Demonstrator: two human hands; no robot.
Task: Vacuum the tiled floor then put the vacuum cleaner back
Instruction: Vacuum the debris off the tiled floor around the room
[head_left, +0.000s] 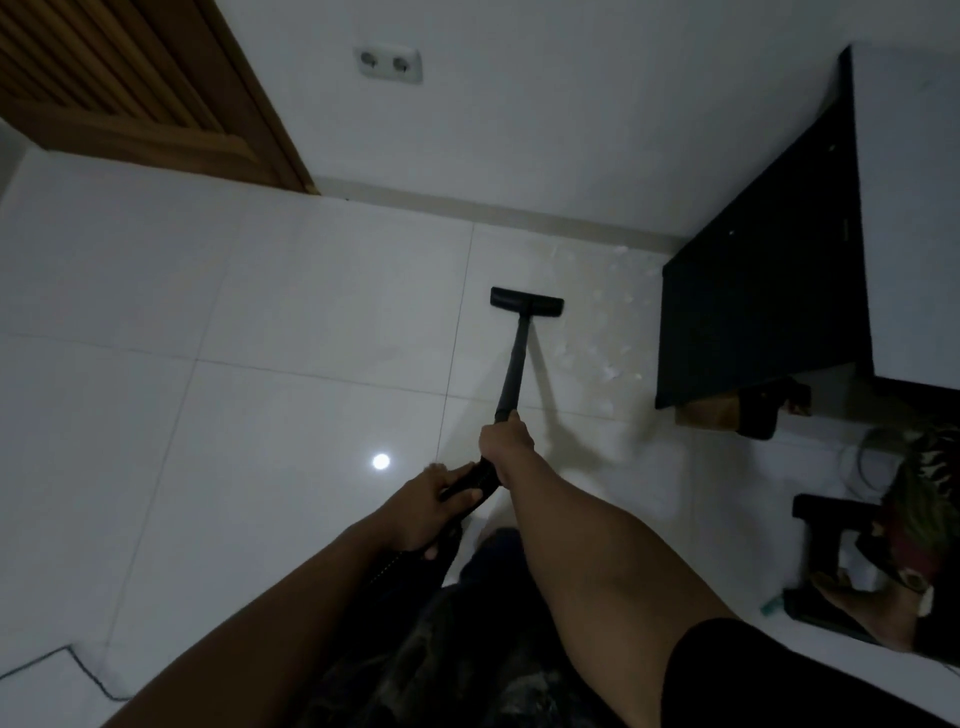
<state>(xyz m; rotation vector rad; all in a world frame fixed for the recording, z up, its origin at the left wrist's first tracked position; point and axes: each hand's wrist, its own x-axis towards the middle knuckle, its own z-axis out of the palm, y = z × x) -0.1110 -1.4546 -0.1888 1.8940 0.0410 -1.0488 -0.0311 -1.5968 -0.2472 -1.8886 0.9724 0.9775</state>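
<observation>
Head: left grip (431, 506), right grip (506, 441) hold wand (514, 364).

Both hands, the right hand (506, 441) ahead of the left hand (426, 506), grip the vacuum wand (514, 364), whose floor nozzle (525, 301) rests on the white tiled floor (260, 364) at twelve o'clock.

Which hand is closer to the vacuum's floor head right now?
Right. The right hand grips the tube at the point nearest the floor head. The left hand holds the tube farther back, closer to the person's body.
</observation>
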